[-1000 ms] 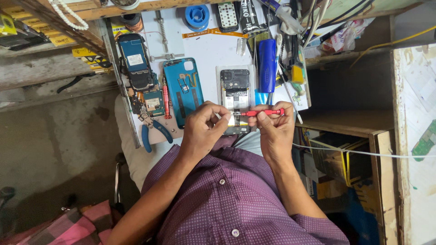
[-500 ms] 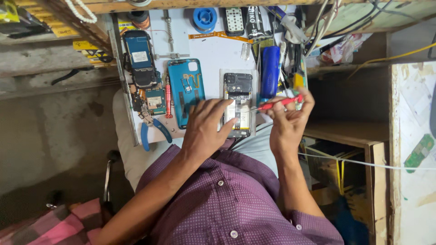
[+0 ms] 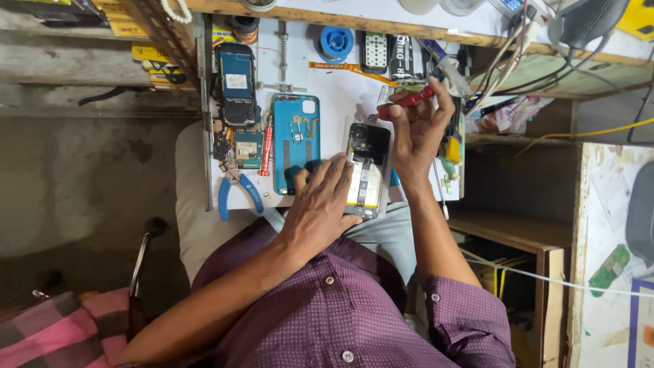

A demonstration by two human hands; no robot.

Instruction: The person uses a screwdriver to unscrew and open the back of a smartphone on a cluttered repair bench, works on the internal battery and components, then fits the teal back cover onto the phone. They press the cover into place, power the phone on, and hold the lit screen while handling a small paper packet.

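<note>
Nearest the camera, a purple dotted shirt with small white buttons (image 3: 327, 307) covered the person's chest and both sleeves. From it the left hand (image 3: 320, 204) reached forward and lay flat, fingers spread, pinching nothing; its fingertips pressed on the lower left edge of an opened black smartphone with its back cover off and a pale battery showing (image 3: 368, 170). That phone lay on the white counter (image 3: 334, 82), near its front edge, between the two hands.

Just beyond the phone's right side, the right hand (image 3: 419, 129) was raised a little above the counter, its grip pressed together around a slim red-handled screwdriver (image 3: 407, 101), held between thumb and fingers with the tip pointing left, above the phone's upper end.

To the left of the phone, a teal plastic phone back cover (image 3: 296, 143) lay flat, partly under the left fingers. Further left sat a small green circuit board (image 3: 246, 148) and blue-handled pliers (image 3: 235, 191) at the counter's front left corner. Beyond them lay a dark blue phone with a white label (image 3: 236, 82). At the far edge stood a blue round spool (image 3: 336, 41), with tangled cables (image 3: 518, 48) to the right.
</note>
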